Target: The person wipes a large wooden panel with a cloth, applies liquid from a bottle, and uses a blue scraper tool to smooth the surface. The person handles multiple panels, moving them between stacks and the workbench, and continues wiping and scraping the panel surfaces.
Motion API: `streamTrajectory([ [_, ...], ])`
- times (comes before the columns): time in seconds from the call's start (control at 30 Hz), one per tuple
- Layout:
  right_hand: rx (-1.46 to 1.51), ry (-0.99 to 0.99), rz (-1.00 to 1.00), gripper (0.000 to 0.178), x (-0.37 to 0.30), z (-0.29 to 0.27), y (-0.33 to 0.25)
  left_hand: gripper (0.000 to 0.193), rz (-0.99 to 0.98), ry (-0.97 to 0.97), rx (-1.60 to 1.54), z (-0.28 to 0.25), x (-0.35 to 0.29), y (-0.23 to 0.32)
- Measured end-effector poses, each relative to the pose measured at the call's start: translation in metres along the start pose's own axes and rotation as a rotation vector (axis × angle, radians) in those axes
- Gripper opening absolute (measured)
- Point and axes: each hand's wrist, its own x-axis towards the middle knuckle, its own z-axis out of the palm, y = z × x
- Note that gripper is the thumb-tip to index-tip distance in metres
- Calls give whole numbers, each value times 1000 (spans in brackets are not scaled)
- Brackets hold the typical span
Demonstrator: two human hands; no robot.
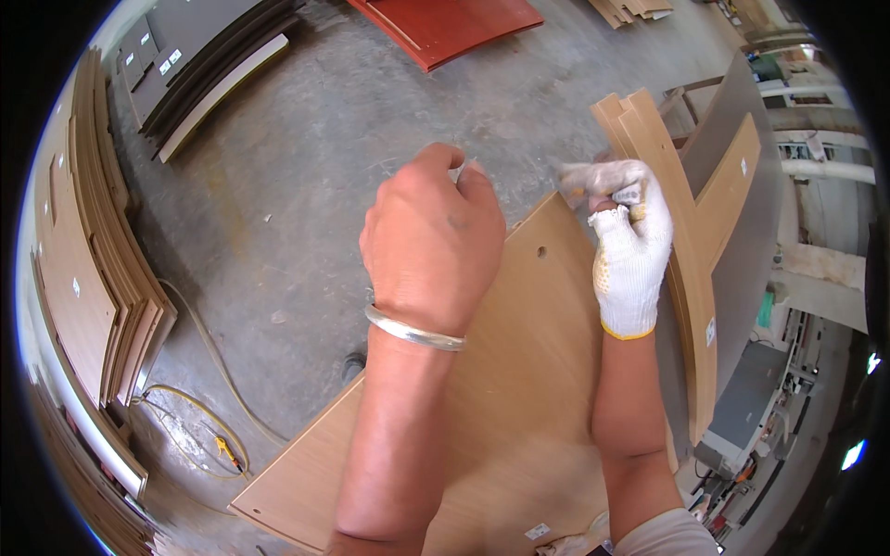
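Observation:
My left hand (431,227) is bare, with a silver bangle (414,332) round its wrist. Its fingers are curled, and the thumb is close to the bent index finger; any small thing between them is hidden. To its right, my right hand (632,236) wears a white knitted glove (629,283) with yellow stains and a yellow cuff edge. Those fingers are bent in too, their tips smeared by motion, and what they hold cannot be made out. Both hands are raised above a light wood-coloured panel (519,389), which has a small round hole near its far corner.
Wood-coloured boards (681,204) and a large grey panel (756,213) stand at the right. Stacked panels (83,278) line the left, with dark panels (199,56) at the far left and a red panel (454,23) beyond. A hose (209,338) crosses the concrete floor (278,232).

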Motion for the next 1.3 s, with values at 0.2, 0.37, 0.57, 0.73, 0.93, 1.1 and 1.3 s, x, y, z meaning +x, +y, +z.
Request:
streamTrajectory([
  [0.2, -401, -182, 201, 19, 5, 3, -21, 28, 73, 51, 24, 2, 0, -5],
  [0.37, -664, -386, 183, 17, 21, 1, -23, 28, 97, 91, 20, 2, 2, -9],
  [0.57, -831, -653, 105, 15, 50, 9, -40, 30, 83, 93, 18, -3, 2, -9],
  [0.73, -880, -675, 89, 17, 48, 12, -41, 31, 5, 25, 5, -7, 4, -3],
  [0.93, -562, -536, 328, 20, 34, 22, -49, 32, 82, 97, -13, -3, 6, -12],
  [1.1, -287, -159, 445, 18, 11, -3, -36, 33, 40, 105, -94, -10, 5, -5],
  [1.3, -433, -223, 352, 18, 10, 5, -28, 31, 41, 139, -72, -7, 4, -3],
])
